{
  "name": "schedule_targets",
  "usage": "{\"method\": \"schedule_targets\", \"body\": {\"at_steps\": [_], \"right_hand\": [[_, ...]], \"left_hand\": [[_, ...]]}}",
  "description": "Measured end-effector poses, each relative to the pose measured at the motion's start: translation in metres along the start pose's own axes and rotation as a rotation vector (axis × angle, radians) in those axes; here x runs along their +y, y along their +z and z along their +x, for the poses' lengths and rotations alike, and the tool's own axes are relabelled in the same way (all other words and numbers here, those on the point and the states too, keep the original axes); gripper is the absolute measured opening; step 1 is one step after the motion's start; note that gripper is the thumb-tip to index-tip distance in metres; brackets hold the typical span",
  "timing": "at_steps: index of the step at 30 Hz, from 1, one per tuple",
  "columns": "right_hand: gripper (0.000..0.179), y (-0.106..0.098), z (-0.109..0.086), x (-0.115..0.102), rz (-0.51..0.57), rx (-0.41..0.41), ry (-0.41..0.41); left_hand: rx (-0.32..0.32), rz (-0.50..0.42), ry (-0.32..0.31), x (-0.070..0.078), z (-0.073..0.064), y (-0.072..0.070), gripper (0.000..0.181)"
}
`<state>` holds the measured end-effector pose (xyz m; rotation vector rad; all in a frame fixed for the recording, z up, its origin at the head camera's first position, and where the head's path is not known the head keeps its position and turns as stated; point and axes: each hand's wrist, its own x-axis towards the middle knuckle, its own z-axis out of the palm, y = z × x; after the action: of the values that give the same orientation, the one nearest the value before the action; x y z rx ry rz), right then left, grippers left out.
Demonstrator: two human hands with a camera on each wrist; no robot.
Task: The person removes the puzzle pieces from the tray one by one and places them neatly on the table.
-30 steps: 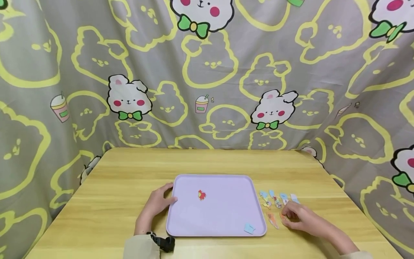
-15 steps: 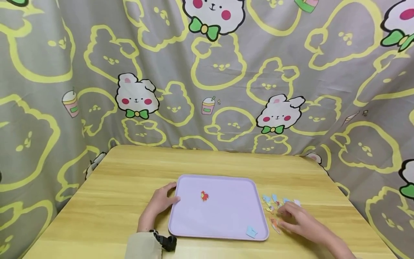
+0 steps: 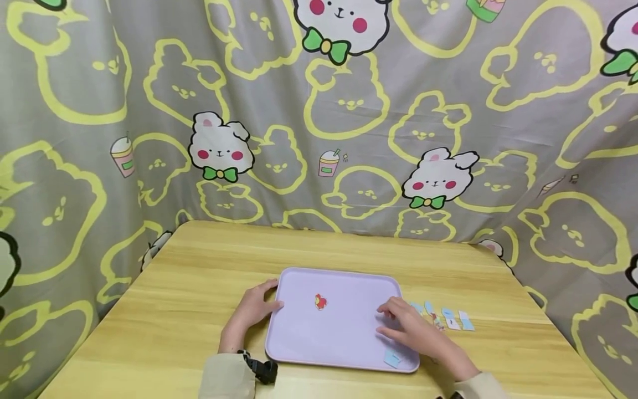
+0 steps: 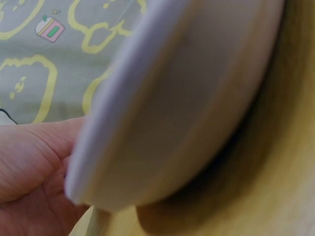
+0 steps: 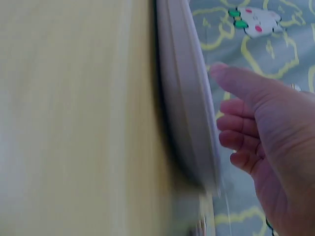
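A lilac tray (image 3: pixel 344 330) lies on the table. My left hand (image 3: pixel 251 307) holds its left edge, thumb over the rim and fingers along the outer side; in the left wrist view the tray wall (image 4: pixel 162 123) hides part of that hand. Over the tray's right side hovers my right hand (image 3: pixel 406 327), thumb and fingers apart. In the right wrist view its fingers (image 5: pixel 238 123) bend loosely, with nothing between them and the thumb. A small red-and-yellow cutout (image 3: pixel 320 301) lies in the tray's upper left, and a light blue piece (image 3: pixel 391 358) in its lower right corner.
Right of the tray, several small cutouts lie on the wooden table (image 3: pixel 199 277), among them a white-and-blue piece (image 3: pixel 451 320) and another pale piece (image 3: pixel 466 321). My right hand and forearm cover part of this group. A patterned curtain (image 3: pixel 349 138) hangs around the table.
My right hand has left the cutouts beside the tray and moved left over the tray's right side. An orange piece seen earlier is now hidden. The left hand keeps its hold; the view has shifted slightly.
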<state>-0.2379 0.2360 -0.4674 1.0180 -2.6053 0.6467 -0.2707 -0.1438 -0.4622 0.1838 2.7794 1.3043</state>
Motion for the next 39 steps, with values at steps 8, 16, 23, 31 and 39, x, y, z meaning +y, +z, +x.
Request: {"method": "schedule_targets", "body": {"at_steps": [8, 16, 23, 31, 39], "right_hand": [[0.037, 0.033, 0.043, -0.027, -0.016, 0.016, 0.023], [0.044, 0.053, 0.074, -0.046, 0.004, -0.066, 0.132], [0.032, 0.066, 0.095, -0.055, -0.035, -0.06, 0.134], [0.02, 0.07, 0.105, -0.06, -0.012, -0.041, 0.142], [0.023, 0.075, 0.101, -0.055, 0.089, 0.006, 0.145]], "left_hand": [[0.007, -0.014, -0.002, 0.0, 0.0, 0.001, 0.054], [0.011, -0.019, 0.002, 0.002, -0.001, 0.003, 0.055], [0.016, -0.016, -0.01, 0.003, 0.0, 0.001, 0.054], [0.016, -0.021, 0.007, 0.003, 0.001, 0.003, 0.054], [0.027, -0.013, 0.013, 0.002, 0.001, 0.002, 0.053]]}}
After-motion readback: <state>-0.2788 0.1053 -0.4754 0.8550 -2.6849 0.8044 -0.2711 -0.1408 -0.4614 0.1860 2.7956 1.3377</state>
